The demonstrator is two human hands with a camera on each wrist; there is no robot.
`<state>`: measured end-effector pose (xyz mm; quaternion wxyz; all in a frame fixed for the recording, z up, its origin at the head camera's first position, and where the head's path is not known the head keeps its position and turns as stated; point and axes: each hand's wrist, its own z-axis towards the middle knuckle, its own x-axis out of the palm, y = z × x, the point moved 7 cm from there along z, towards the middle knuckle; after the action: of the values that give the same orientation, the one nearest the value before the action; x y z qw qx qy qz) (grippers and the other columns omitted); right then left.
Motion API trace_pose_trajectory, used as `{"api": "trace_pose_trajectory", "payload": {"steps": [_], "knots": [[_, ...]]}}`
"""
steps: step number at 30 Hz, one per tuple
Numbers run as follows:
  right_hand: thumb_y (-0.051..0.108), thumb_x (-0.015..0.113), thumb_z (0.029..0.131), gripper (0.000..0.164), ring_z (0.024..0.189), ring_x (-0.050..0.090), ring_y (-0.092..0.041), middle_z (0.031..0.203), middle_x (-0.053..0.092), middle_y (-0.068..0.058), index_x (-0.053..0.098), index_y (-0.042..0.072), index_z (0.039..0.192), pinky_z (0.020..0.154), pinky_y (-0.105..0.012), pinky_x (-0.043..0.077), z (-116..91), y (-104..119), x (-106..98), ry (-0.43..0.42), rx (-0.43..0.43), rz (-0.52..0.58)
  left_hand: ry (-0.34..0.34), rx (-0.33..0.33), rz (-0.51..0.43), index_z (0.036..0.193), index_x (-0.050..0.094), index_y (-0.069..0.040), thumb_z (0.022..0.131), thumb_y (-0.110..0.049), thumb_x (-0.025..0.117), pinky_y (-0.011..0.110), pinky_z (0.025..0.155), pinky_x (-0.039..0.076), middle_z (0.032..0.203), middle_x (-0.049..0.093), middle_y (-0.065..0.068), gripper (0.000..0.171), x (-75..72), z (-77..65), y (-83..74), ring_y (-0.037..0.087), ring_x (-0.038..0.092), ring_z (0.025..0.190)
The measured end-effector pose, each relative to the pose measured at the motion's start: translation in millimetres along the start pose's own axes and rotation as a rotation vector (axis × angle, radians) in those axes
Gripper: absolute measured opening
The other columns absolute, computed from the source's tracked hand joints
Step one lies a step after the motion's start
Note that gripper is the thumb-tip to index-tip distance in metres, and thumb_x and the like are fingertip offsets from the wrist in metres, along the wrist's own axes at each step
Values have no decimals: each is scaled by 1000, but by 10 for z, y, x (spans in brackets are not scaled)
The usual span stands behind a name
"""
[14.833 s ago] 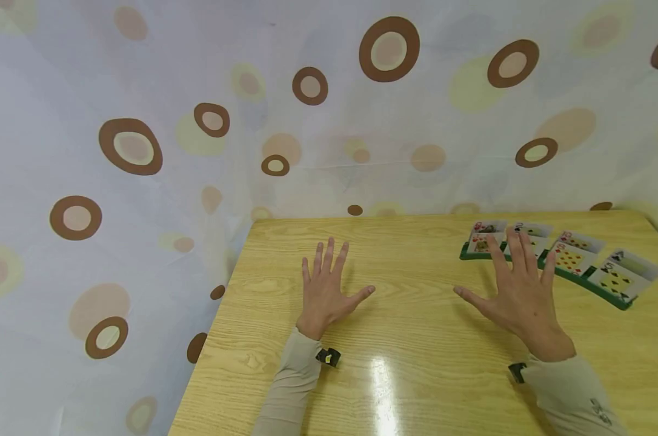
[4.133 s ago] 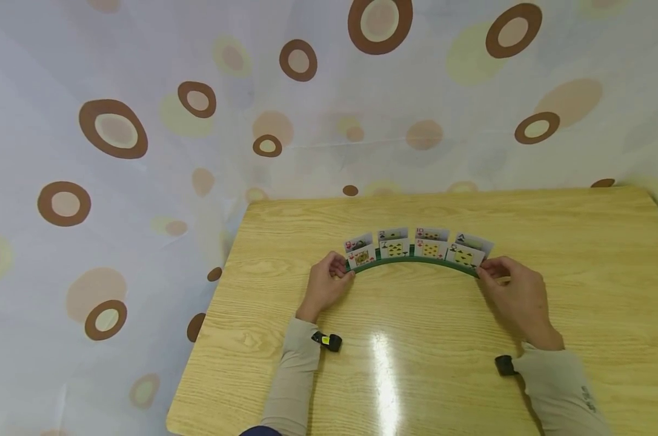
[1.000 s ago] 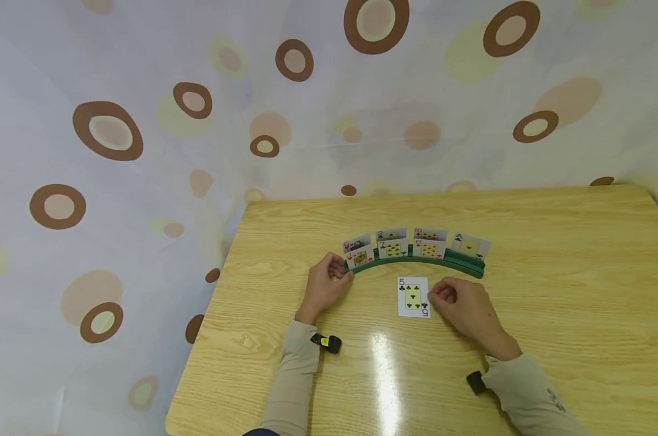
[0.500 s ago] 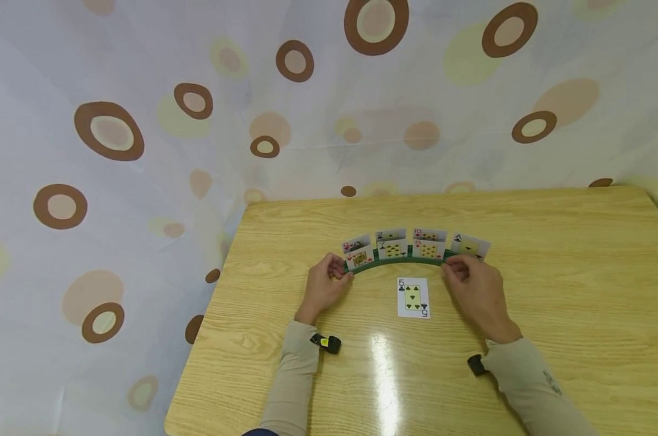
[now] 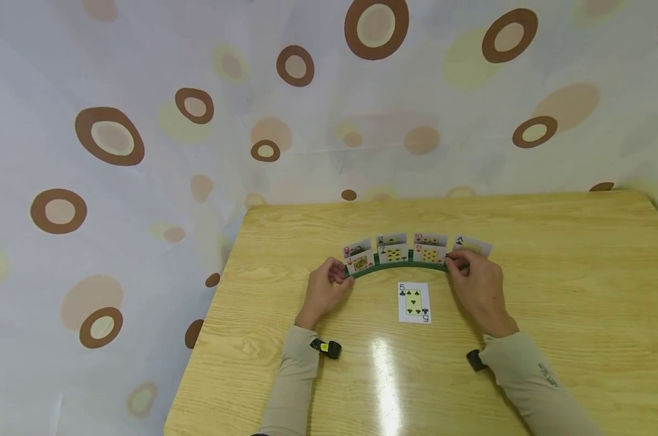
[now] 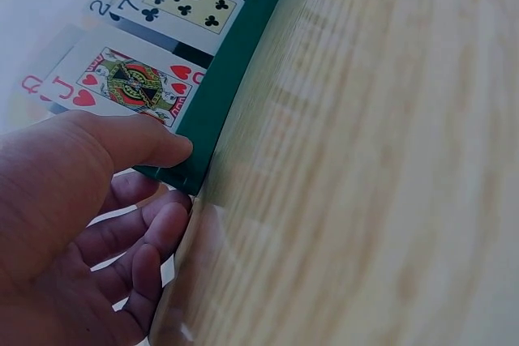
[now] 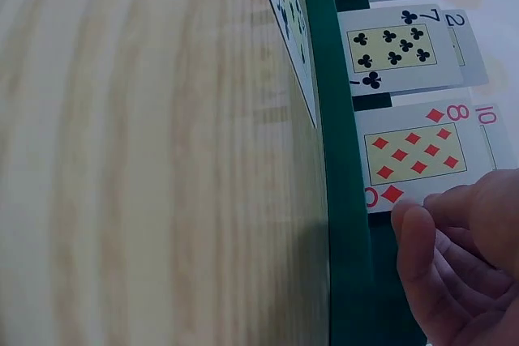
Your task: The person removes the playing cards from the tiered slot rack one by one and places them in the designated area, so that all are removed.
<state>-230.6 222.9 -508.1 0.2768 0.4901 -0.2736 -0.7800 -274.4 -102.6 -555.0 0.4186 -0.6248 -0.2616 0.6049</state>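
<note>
A curved green card holder point(image 5: 391, 264) stands on the table with playing cards upright in two rows. My left hand point(image 5: 323, 293) grips its left end, the thumb point(image 6: 166, 145) on the front face. In front are the jack of hearts point(image 6: 134, 83), the seven of clubs point(image 7: 397, 48) and the eight of diamonds point(image 7: 413, 155); partly hidden behind stand a red queen, a two and a red ten. My right hand point(image 5: 480, 293) pinches the lower right corner of the eight of diamonds. That hand partly covers a black ace point(image 5: 468, 243). The five of clubs point(image 5: 414, 303) lies face up before the holder.
The wooden table point(image 5: 569, 290) extends to both sides of the holder. A pale patterned cloth point(image 5: 329, 109) hangs behind it and at the left. Black straps with small devices sit on both wrists.
The holder came from the right side to between the hands. The right hand took the five of clubs from it, laid it down, let go, then moved up to the eight of diamonds.
</note>
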Motion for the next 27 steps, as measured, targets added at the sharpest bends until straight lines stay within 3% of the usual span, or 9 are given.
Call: {"api": "trace_pose_trajectory", "payload": {"steps": [10,19,27], "knots": [[8,74,104,11,60,59,-8,88,79,-20,79,-2,106,52,-12,41,33,-26,10,6,4,12,-12,35,-3,115,67,0,98,-7,79,21,81,56,103,73,18,23,-23,25,-71,10,63,86],[9,68,107,13,58,59,-3,90,79,-19,75,0,113,52,-18,46,13,-49,53,73,22,19,-8,32,0,115,67,-1,98,-8,79,21,80,55,102,73,17,22,-19,10,-58,11,64,86],[7,63,109,14,56,58,2,92,77,-22,71,-2,118,49,-19,47,-37,30,4,73,11,53,-7,33,21,116,67,-1,99,-10,79,22,80,56,103,73,16,22,-19,-11,-37,15,67,87]]}}
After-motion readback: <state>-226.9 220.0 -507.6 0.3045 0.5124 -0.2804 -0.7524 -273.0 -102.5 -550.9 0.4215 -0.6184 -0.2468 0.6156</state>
